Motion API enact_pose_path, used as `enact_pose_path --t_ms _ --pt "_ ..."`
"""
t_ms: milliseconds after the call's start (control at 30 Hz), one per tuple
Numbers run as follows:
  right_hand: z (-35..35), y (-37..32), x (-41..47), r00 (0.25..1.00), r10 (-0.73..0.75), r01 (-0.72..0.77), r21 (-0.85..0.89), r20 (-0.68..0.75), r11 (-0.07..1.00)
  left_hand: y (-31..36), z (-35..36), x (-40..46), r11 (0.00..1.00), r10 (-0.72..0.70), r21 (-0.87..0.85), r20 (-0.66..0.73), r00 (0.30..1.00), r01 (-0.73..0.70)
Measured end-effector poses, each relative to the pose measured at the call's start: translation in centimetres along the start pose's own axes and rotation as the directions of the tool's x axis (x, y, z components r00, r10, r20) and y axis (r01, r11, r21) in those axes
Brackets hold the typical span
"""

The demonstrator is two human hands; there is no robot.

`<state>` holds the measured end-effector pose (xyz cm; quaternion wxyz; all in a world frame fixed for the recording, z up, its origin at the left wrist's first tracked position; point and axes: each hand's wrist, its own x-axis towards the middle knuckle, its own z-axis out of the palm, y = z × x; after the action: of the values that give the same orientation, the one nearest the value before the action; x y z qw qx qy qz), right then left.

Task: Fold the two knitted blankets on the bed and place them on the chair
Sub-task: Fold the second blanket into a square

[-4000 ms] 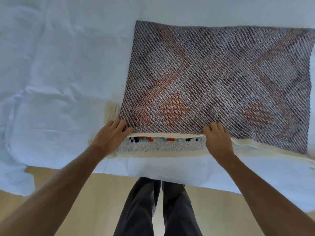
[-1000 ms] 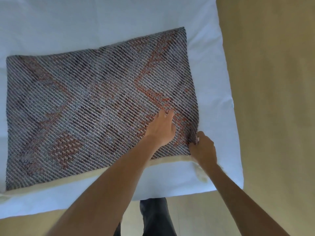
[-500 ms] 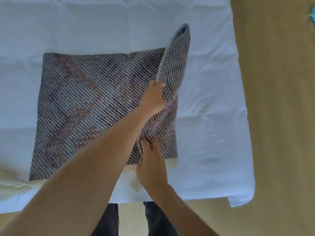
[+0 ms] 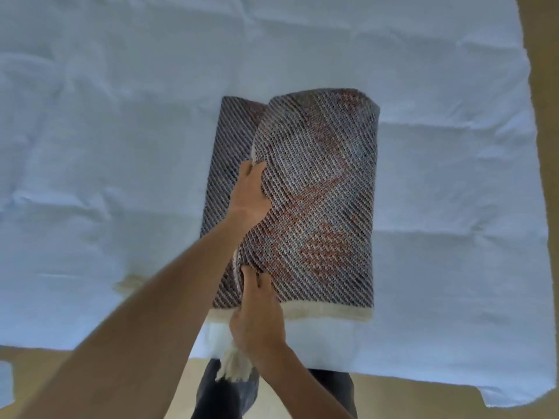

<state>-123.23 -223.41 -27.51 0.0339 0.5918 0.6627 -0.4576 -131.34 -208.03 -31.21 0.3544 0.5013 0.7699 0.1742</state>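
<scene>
White bed sheet (image 4: 106, 146): wrinkled, covers bed. Left hand (image 4: 249, 193) grasps upper part of folded-over edge of knitted blanket (image 4: 317, 192), fingers curled round edge. Right hand (image 4: 257, 319) pinches same edge lower down, near cream border (image 4: 326, 313). Blanket lies on bed near its front edge, partly folded; right flap raised over darker lower layer. Weave: diagonal grey-white ribs, rust-orange motifs. Cream tassel (image 4: 234, 368) hangs below right hand. Tan floor (image 4: 538, 40) far right.
</scene>
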Motion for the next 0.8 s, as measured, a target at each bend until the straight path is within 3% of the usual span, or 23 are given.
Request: enact_pose_path --t_ms 233,433,600,700,800 --pt "5.1 -4.0 0.8 0.998 0.040 -0.038 -0.053 0.038 0.998 -6.8 -3.1 -0.2 0.999 -0.004 -0.032 0.005 1.000 0.004" --pt "7.9 -4.4 0.8 0.999 -0.016 0.020 -0.078 0.050 0.997 -9.7 -3.8 -1.0 0.998 -0.038 -0.052 0.016 0.999 0.039" --pt "8.9 -3.6 0.6 0.994 -0.052 0.032 0.208 0.091 0.978 -11.2 -4.5 -2.0 0.993 -0.069 -0.088 0.072 0.995 0.076" --pt "7.9 -1.8 0.7 1.000 -0.001 -0.001 0.242 0.008 0.970 -12.9 -4.7 -3.8 0.983 -0.181 0.000 0.091 0.979 0.182" --pt "6.4 0.6 1.2 0.993 0.061 -0.035 0.235 -0.106 0.971 -15.0 -4.6 -7.0 0.954 -0.280 0.174 0.243 0.929 0.243"
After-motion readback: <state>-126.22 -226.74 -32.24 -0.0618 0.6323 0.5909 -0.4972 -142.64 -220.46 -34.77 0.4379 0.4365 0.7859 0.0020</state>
